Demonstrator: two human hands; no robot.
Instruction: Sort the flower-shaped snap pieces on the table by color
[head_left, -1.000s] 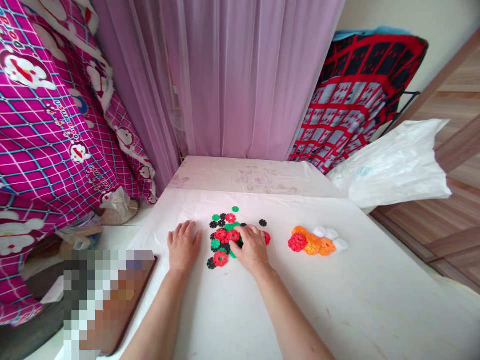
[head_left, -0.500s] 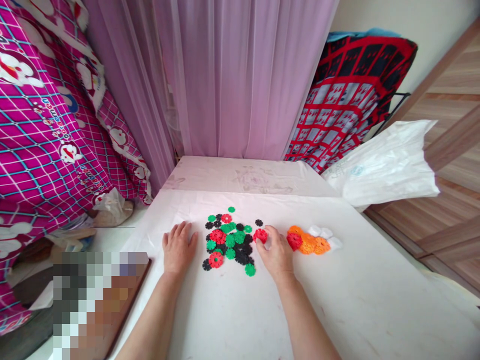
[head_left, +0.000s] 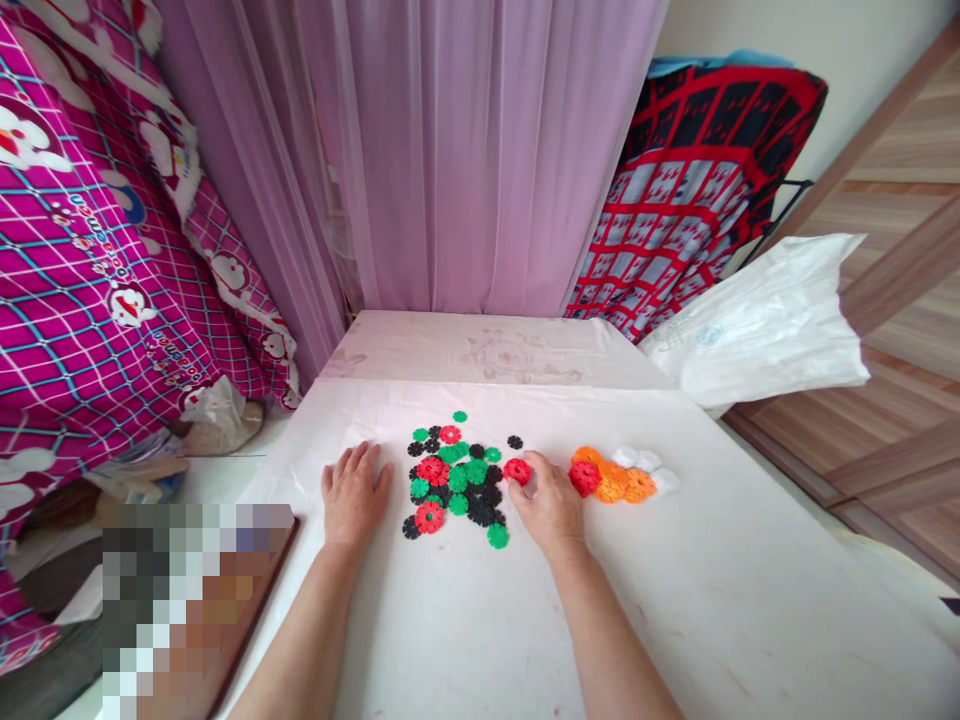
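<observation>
My left hand lies flat on the table, fingers spread, holding nothing, just left of a loose pile of notched plastic discs. In that pile are green discs, black discs and red discs, many overlapping. At the pile's right side, my right hand has its thumb and fingertips around the edge of a red notched disc. Right of this hand lies a second group: orange discs, white discs and a red disc at its left end.
A pale cloth with a faint flower print covers the table. A white plastic bag stands at the back right. Purple curtains hang behind the table. A pink checked blanket hangs at the left, and a wooden cabinet is at the right.
The view has shifted slightly, so everything sits a little further left. Both hands and the discs keep nearly the same places on the table.
</observation>
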